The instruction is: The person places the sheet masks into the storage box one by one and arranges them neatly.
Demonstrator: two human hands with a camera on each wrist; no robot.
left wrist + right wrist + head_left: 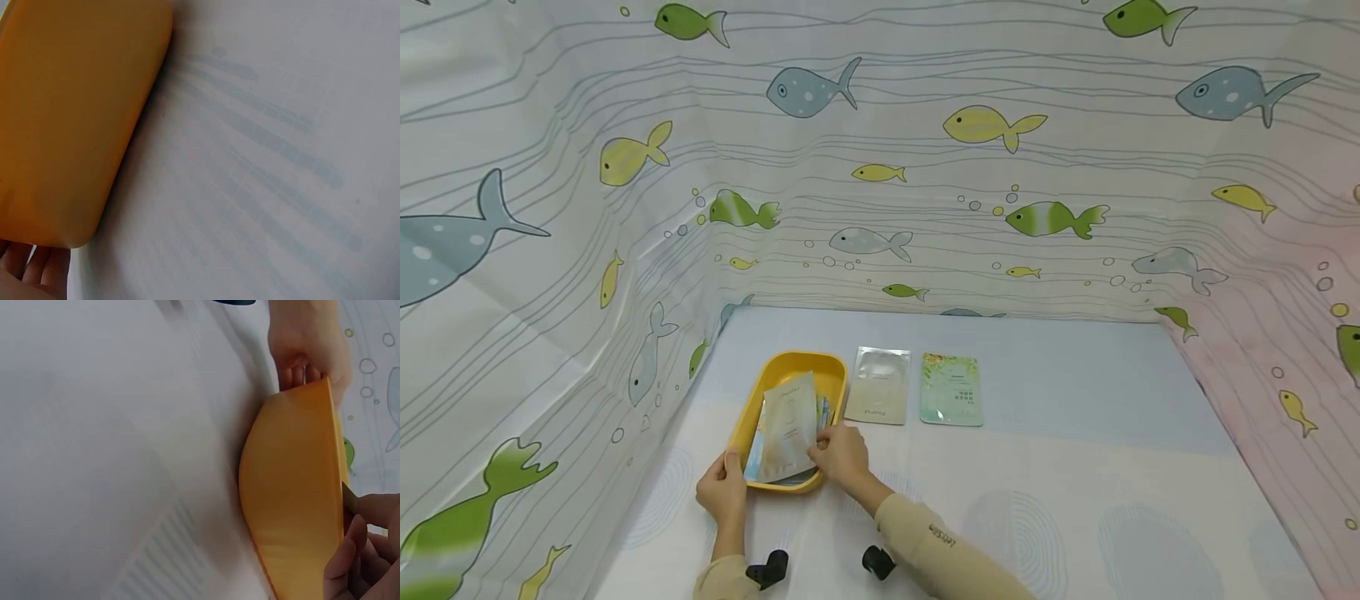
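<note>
Left hand (723, 490) on yellow tray (831, 375), right hand (844, 457) at pale packet (788, 429)

Head view: yellow tray sits lower centre-left of the frame on a light table (1075, 392). Left hand grips its lower-left corner, thumb at the rim, fingers curled in against the outside; left wrist view shows those fingers at the tray edge, bottom left. Right hand comes in from lower right, fingers nearly closed, thumb and finger pinching the right edge of the pale packet, just by the tray's right rim. Pale packet lies in the tray, on top of other packets (755, 458), bluish edges showing; count can't be told. Right of the tray, around frame centre: silvery-beige packet (878, 387) just beside it, then green packet (951, 390), both flat, apart from each other. Beige sleeves (951, 546) on both arms, black wrist devices (771, 570) at bottom. Fish-print curtain (925, 167) fills the upper frame and both sides
</note>
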